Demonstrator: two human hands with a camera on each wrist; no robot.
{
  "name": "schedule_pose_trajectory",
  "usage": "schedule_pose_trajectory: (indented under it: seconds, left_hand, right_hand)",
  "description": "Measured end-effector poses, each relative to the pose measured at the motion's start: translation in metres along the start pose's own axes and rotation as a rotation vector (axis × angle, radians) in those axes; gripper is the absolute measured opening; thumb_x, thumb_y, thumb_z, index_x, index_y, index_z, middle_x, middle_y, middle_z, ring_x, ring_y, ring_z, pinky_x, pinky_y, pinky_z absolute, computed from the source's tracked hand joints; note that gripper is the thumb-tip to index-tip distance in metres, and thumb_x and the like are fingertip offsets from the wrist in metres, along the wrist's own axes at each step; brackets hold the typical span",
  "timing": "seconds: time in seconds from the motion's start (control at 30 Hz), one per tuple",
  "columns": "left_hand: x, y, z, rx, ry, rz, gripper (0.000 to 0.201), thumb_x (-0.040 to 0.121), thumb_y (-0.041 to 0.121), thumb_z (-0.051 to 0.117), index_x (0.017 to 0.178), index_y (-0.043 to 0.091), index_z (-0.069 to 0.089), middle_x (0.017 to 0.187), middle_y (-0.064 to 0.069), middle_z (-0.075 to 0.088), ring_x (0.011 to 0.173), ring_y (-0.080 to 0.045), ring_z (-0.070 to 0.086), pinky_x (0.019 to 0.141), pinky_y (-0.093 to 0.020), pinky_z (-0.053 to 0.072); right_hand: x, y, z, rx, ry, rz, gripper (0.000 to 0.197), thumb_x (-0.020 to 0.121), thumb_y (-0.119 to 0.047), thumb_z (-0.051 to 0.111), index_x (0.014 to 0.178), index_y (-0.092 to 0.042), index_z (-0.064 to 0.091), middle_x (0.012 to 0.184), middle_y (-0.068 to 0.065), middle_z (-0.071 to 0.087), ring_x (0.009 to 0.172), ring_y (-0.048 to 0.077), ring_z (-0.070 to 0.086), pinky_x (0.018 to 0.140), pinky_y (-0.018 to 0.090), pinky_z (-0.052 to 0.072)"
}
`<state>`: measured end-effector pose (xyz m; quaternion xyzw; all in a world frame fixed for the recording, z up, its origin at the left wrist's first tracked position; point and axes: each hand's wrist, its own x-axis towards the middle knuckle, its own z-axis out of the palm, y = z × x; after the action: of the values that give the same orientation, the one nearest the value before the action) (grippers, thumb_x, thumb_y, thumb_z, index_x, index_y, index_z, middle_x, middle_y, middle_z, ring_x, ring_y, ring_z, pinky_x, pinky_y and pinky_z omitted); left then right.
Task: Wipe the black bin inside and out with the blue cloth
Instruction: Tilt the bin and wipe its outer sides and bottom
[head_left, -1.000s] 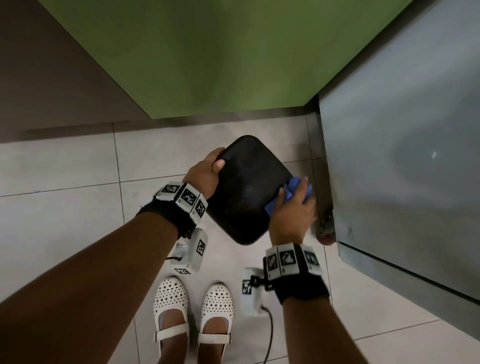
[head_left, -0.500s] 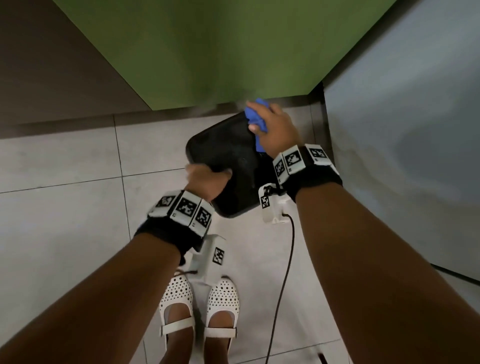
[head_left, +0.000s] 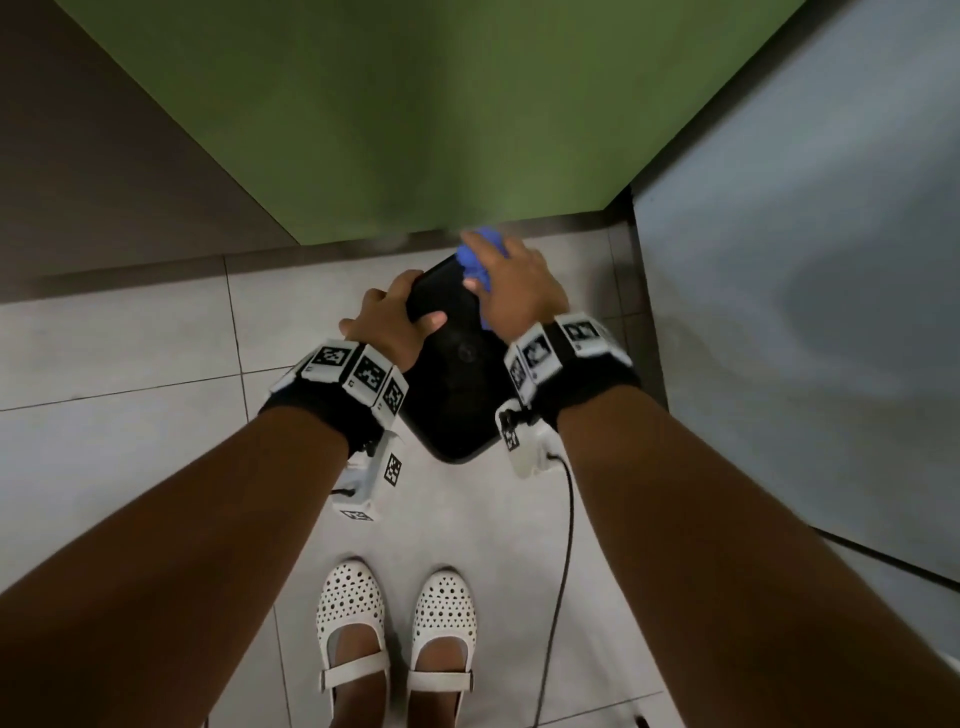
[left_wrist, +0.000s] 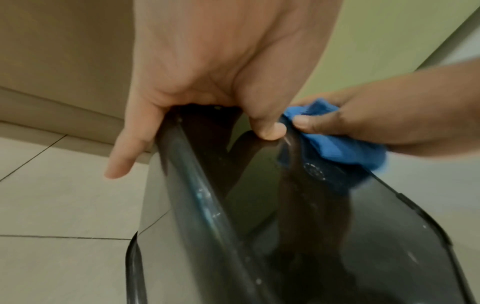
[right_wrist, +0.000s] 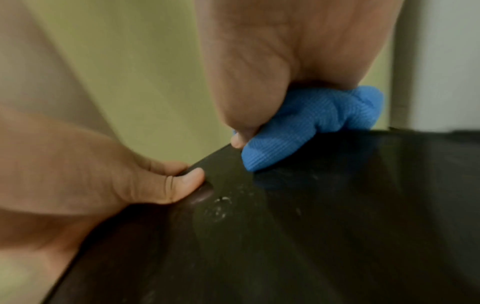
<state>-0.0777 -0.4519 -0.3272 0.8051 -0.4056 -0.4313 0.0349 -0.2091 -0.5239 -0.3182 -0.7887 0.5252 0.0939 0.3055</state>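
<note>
The black bin (head_left: 457, 384) is held off the floor between my arms, its flat underside facing me. My left hand (head_left: 392, 317) grips its far left edge, thumb on the underside and fingers round the back. In the left wrist view that hand (left_wrist: 207, 92) holds the bin's (left_wrist: 259, 226) edge. My right hand (head_left: 514, 291) holds the bunched blue cloth (head_left: 475, 262) against the bin's far edge. The right wrist view shows the cloth (right_wrist: 306, 125) pressed on the black surface (right_wrist: 311, 226) under my right hand (right_wrist: 285, 72), next to my left thumb (right_wrist: 182, 185).
A green wall (head_left: 441, 114) stands straight ahead, a brown wall (head_left: 78, 156) to the left and a grey panel (head_left: 805, 286) close on the right. Pale floor tiles (head_left: 130, 415) lie below. My white shoes (head_left: 395, 623) stand under the bin, and a black cable (head_left: 563, 545) hangs from my right wrist.
My right hand carried the cloth from the bin's near right edge to its far edge. The left hand shifted its grip along the left edge as the bin turned.
</note>
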Motion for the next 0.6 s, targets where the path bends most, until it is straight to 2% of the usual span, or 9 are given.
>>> schedule_pose_trajectory:
  seconds: [0.1,0.17,0.27,0.43,0.6]
  left_hand:
    - [0.000,-0.001,0.002,-0.023,-0.003,-0.022,0.053,0.090,0.044,0.048,0.139,0.037,0.028,0.135,-0.013,0.041,0.117,-0.037,0.047,0.103,-0.044,0.027]
    - [0.000,0.001,0.005,-0.014,0.007,-0.021,0.051,0.091,0.044,0.048,0.138,0.036,0.029,0.134,-0.012,0.042,0.115,-0.036,0.048,0.103,-0.044,0.026]
    - [0.000,0.005,0.009,0.015,0.004,-0.013,0.050,0.091,0.043,0.047,0.138,0.036,0.029,0.133,-0.012,0.043,0.113,-0.034,0.051,0.104,-0.044,0.025]
    - [0.002,-0.001,0.013,0.039,0.067,0.081,0.047,0.092,0.040,0.044,0.137,0.032,0.030,0.130,-0.012,0.048,0.118,-0.029,0.045,0.100,-0.041,0.024]
    - [0.006,-0.003,0.026,0.019,0.139,0.029,0.049,0.090,0.045,0.042,0.136,0.038,0.028,0.129,-0.009,0.046,0.114,-0.035,0.042,0.086,-0.035,0.026]
  right_hand:
    - [-0.042,0.025,0.014,0.224,0.120,0.199,0.050,0.097,-0.027,0.044,0.144,-0.022,0.028,0.134,0.016,0.043,0.121,0.034,0.046,0.099,0.042,0.041]
    - [-0.073,0.034,0.025,0.297,0.136,0.321,0.050,0.097,-0.027,0.045,0.143,-0.020,0.028,0.133,0.017,0.043,0.120,0.033,0.048,0.099,0.042,0.042]
    - [-0.082,0.033,0.029,0.231,0.111,0.441,0.049,0.098,-0.029,0.041,0.143,-0.019,0.026,0.138,0.017,0.038,0.123,0.034,0.044,0.100,0.043,0.041]
    - [-0.029,-0.004,0.020,-0.022,0.096,0.299,0.056,0.099,-0.031,0.037,0.148,-0.019,0.013,0.148,0.015,0.028,0.130,0.035,0.033,0.104,0.043,0.033]
    - [0.008,-0.027,0.014,-0.120,0.084,0.104,0.052,0.097,-0.031,0.039,0.146,-0.025,0.021,0.147,0.010,0.031,0.129,0.031,0.032,0.103,0.042,0.033]
